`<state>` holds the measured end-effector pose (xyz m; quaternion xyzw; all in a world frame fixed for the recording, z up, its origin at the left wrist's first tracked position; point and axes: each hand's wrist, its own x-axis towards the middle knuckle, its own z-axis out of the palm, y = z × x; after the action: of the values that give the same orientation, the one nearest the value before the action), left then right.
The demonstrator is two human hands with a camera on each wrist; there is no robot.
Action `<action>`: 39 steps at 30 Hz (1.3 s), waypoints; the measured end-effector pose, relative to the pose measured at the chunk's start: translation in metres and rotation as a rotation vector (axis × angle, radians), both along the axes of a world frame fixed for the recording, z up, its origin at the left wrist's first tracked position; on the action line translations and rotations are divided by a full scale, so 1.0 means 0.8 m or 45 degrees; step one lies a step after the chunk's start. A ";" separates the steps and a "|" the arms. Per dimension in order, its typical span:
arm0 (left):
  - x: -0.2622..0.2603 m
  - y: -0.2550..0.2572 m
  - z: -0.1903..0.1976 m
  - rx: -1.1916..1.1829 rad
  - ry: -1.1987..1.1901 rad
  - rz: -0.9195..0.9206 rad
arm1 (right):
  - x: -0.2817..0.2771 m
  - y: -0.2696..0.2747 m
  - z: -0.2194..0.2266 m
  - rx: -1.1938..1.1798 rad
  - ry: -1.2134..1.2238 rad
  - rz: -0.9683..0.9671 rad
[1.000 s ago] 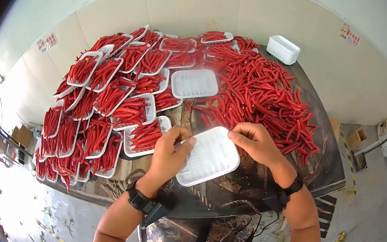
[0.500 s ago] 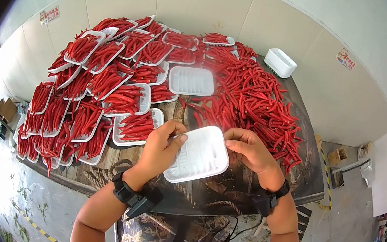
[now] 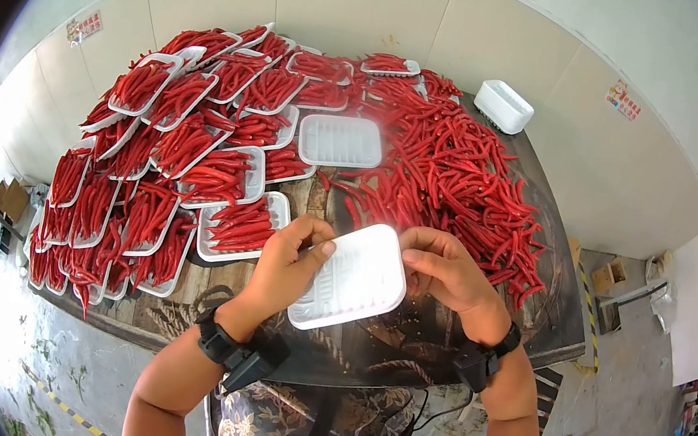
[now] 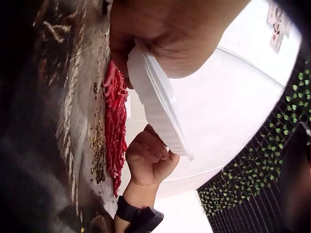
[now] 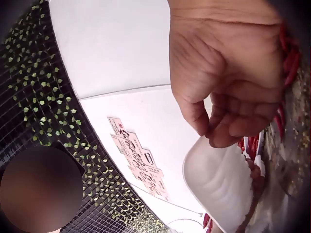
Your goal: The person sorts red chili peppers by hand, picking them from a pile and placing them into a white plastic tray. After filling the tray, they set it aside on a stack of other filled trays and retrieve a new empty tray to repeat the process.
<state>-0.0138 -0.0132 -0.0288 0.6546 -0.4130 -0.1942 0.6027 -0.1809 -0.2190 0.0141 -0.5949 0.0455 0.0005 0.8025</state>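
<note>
A white ribbed tray (image 3: 355, 280) with nothing in it is held up above the near edge of the table. My left hand (image 3: 287, 266) pinches its left side between thumb and fingers; the left wrist view shows the tray (image 4: 158, 97) edge-on under the left hand (image 4: 170, 34). At the upper right corner my right hand (image 3: 454, 277) pinches the rim with thumb and fingertips. The right wrist view shows the right hand (image 5: 233, 82) at the corner of the tray (image 5: 214, 177). Another bare tray (image 3: 341, 142) lies flat beyond, beside the loose red chilies (image 3: 462, 172).
Many chili-filled trays (image 3: 155, 213) are piled over the left of the table. One filled tray (image 3: 243, 226) lies close to my left hand. A stack of white trays (image 3: 504, 107) stands at the back right. The table's near edge (image 3: 343, 385) runs below my forearms.
The head view has shifted, mostly between the two earlier frames. Both hands keep their pinch on the tray, which has hardly changed its tilt.
</note>
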 end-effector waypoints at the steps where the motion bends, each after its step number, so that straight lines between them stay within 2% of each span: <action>1: 0.001 0.000 -0.001 0.001 0.000 0.000 | 0.000 0.001 0.000 0.039 -0.045 0.027; 5: 0.006 -0.002 -0.008 -0.017 0.106 -0.023 | 0.002 0.006 0.003 0.031 -0.207 0.124; 17: 0.008 -0.004 -0.016 -0.010 0.156 -0.029 | 0.005 0.012 0.000 -0.078 -0.207 0.028; 20: 0.006 -0.003 -0.012 -0.014 0.150 -0.037 | 0.003 0.009 0.002 -0.039 -0.205 0.086; 28: 0.008 -0.003 -0.015 0.003 0.214 -0.069 | 0.004 0.011 0.000 -0.003 -0.221 0.057; 31: 0.005 -0.001 -0.005 0.031 0.126 -0.077 | 0.005 0.012 0.000 -0.008 -0.213 0.071; 33: -0.004 0.003 0.012 0.158 -0.123 -0.114 | 0.005 0.013 0.001 -0.033 -0.224 0.065; 34: -0.004 0.004 0.012 0.159 -0.124 -0.112 | 0.005 0.015 0.003 -0.053 -0.178 0.043; 36: -0.004 0.006 0.013 -0.034 -0.281 -0.307 | 0.006 0.016 0.002 -0.072 -0.133 0.022; 38: -0.005 0.011 0.017 0.054 -0.244 -0.388 | 0.008 0.015 -0.006 -0.119 -0.087 0.011; 39: -0.007 0.013 0.017 0.121 -0.333 -0.385 | 0.009 0.016 -0.007 -0.118 -0.087 0.010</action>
<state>-0.0190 -0.0032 -0.0149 0.6325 -0.5718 -0.2151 0.4762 -0.1736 -0.2061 0.0085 -0.6312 0.0158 -0.0187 0.7752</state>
